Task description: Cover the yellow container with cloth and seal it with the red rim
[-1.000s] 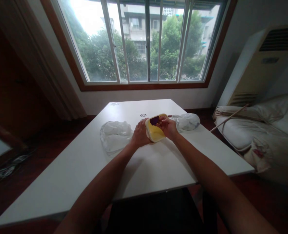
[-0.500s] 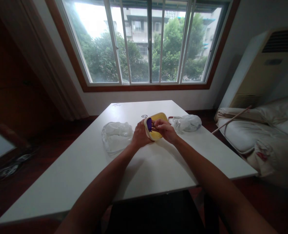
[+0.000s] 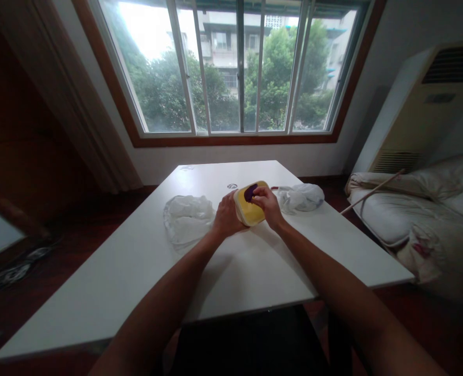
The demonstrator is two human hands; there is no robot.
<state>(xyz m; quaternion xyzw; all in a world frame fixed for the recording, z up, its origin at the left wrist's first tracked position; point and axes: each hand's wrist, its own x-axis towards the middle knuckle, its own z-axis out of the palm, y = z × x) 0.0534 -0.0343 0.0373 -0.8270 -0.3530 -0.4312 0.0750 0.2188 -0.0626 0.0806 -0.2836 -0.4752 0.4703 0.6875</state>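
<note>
Head view, and the left hand [image 3: 227,216] grips a yellow container [image 3: 250,213] over the white table [image 3: 254,271], between its near and far edges, apparently tilted to give access to the right hand [image 3: 269,204], which pinches a dark purple piece [image 3: 249,193] at the opening.

Arms [image 3: 172,284] outstretched, converging — right fingers [image 3: 259,193] pinched

We can read no text, brand, number or sign anywhere. The dark panel [image 3: 439,98] on the air conditioner [image 3: 405,115] and the small dark shape [image 3: 232,186] on the table [image 3: 98,282] show us no legible letters.
</note>
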